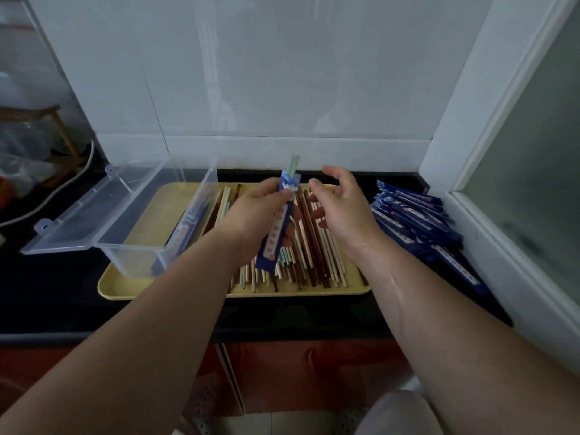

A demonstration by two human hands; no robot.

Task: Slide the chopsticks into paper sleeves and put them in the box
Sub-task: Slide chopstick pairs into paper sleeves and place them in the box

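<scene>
My left hand (254,215) grips a blue paper sleeve (277,227) with pale green chopsticks (294,163) sticking out of its top end. It is held above a pile of loose brown, cream and green chopsticks (314,246) lying on a yellow tray (131,287). My right hand (342,202) hovers just right of the sleeve, fingers relaxed and holding nothing. A clear plastic box (141,255) with its lid swung open stands on the tray's left side; a few sleeved chopsticks (185,230) lie inside it.
A heap of blue paper sleeves (417,221) lies on the black counter right of the tray, beside a white window frame (464,127). White tiled wall stands behind. A white cable (47,199) and a wooden rack (59,127) are at far left.
</scene>
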